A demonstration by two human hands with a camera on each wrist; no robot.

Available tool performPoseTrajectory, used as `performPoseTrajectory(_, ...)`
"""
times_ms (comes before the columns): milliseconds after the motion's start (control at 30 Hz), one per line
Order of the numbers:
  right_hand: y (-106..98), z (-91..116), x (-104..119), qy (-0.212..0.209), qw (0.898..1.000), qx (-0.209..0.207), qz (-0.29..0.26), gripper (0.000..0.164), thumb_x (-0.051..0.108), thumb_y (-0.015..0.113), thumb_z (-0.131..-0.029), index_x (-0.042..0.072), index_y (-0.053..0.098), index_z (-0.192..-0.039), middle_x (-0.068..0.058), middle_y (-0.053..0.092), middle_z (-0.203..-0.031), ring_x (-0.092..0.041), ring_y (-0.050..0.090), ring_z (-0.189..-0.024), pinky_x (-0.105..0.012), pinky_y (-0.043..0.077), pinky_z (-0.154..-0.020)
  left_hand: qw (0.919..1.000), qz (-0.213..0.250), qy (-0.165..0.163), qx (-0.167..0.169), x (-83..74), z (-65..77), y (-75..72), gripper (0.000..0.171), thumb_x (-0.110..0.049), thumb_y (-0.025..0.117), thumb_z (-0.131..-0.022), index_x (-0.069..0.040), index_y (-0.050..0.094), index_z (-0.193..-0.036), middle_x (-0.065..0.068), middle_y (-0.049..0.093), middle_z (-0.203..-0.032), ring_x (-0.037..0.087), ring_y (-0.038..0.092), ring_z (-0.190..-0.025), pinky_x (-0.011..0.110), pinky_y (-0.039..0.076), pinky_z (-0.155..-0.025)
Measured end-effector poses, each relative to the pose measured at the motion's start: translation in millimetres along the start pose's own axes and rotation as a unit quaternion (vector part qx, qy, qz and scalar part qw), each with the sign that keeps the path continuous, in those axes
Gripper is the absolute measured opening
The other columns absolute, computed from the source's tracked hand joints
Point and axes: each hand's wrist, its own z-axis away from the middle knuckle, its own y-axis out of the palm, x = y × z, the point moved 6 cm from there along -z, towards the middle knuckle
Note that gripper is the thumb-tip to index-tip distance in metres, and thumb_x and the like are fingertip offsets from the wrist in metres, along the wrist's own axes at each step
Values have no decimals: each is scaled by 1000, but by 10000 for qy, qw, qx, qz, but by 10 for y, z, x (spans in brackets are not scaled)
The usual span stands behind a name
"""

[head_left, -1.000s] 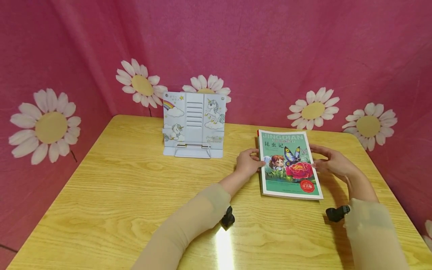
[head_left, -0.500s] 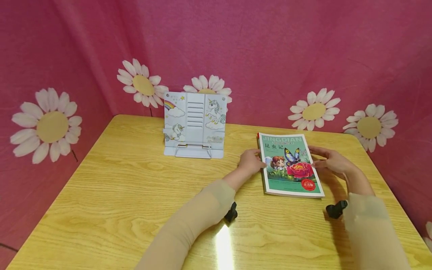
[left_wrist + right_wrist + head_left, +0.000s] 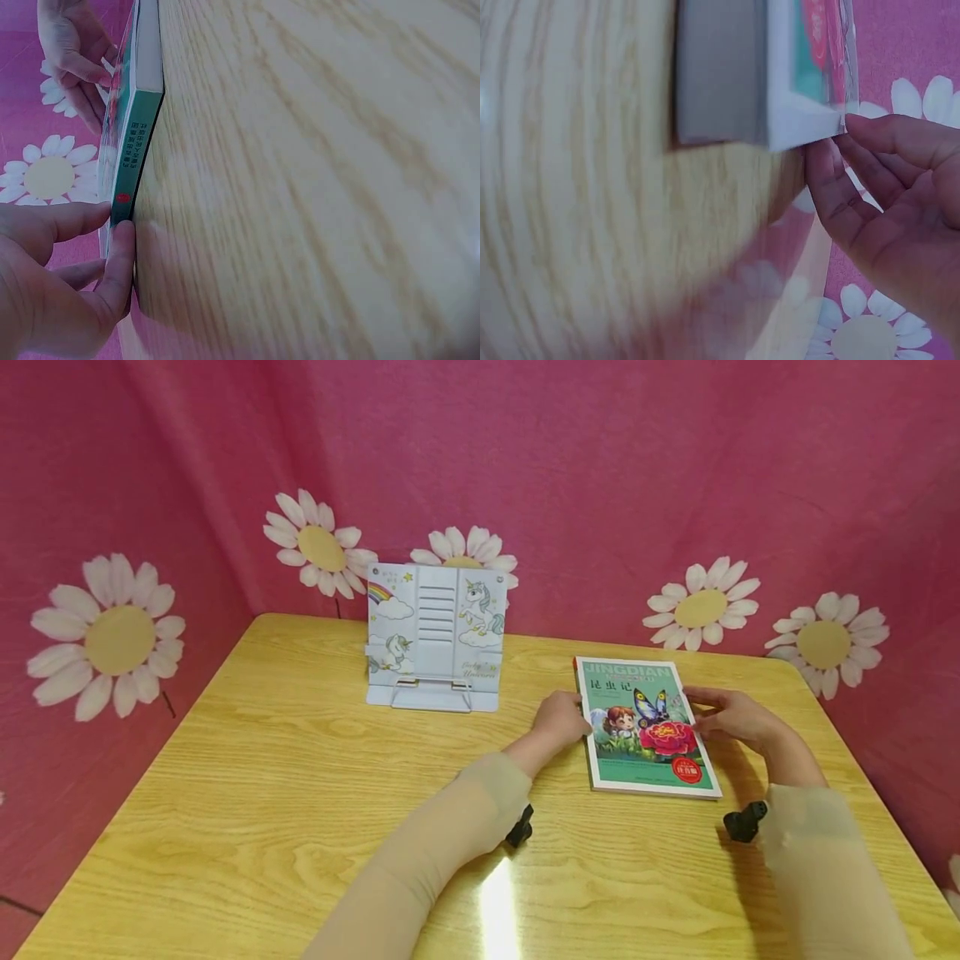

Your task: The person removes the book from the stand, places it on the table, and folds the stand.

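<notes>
A paperback book (image 3: 637,752) with a green, white-bordered cover, a butterfly and a red flower lies face up on the right of the table. My left hand (image 3: 561,718) holds its spine side. In the left wrist view the thumb (image 3: 82,219) is at the cover edge and a finger (image 3: 120,259) meets the green spine (image 3: 131,157) low down. From the other side my right hand (image 3: 738,718) holds the page edge, thumb (image 3: 885,131) at the cover's edge and fingers lower. Some fingertips are hidden behind the book.
A white metal book stand (image 3: 435,643) with unicorn pictures stands upright at the back, left of the book. The wooden table (image 3: 300,793) ends at a pink, daisy-printed cloth (image 3: 585,485). Black wrist cameras (image 3: 745,822) sit under both sleeves.
The book's far edge has come down a little, and the book looks flatter on the table. Both hands stay at its sides; the left arm has shifted slightly right.
</notes>
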Motion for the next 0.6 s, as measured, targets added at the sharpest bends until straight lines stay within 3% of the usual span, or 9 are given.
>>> performPoseTrajectory(100, 4, 3, 6, -30, 10000, -35, 74, 72, 7, 58, -89, 1, 19, -149, -33, 23, -148, -44, 39, -125, -26, 50, -87, 10000, -9, 19, 26, 5, -21, 15, 53, -11, 73, -80, -9, 56, -131, 5, 61, -126, 20, 56, -114, 27, 48, -93)
performPoseTrajectory(200, 5, 4, 8, 57, 9998, -99, 130, 71, 11, 57, -91, 2, 19, -149, -31, 24, -148, -44, 38, -126, -33, 49, -92, 9999, 117, 47, 35, 15, -39, 11, 53, -9, 73, -80, -8, 57, -131, 6, 62, -124, 19, 57, -110, 25, 49, -89)
performPoseTrajectory(333, -3, 19, 37, 185, 9996, -181, 95, 67, 18, 52, -96, 2, 17, -150, -29, 26, -148, -40, 42, -123, -40, 47, -96, 9969, 728, 72, 297, 18, -41, -3, 54, -4, 70, -82, -6, 54, -133, 11, 65, -114, 19, 63, -80, 27, 55, -68)
performPoseTrajectory(433, -27, 43, 86, 200, 9994, -263, -51, 63, 22, 46, -99, -3, 15, -148, -32, 28, -146, -33, 51, -114, -40, 50, -93, 9920, 1050, 150, 687, -2, 0, -30, 58, -2, 68, -84, -8, 49, -138, 13, 65, -101, 18, 57, -58, 28, 53, -54)
performPoseTrajectory(600, -56, 95, 218, 250, 9979, -503, -315, 62, 26, 41, -101, -7, 15, -147, -35, 31, -141, -31, 54, -108, -39, 51, -92, 9914, 635, 530, 1013, -68, 100, -170, 63, -9, 66, -87, -13, 39, -144, 4, 58, -86, 12, 50, -53, 25, 46, -51)
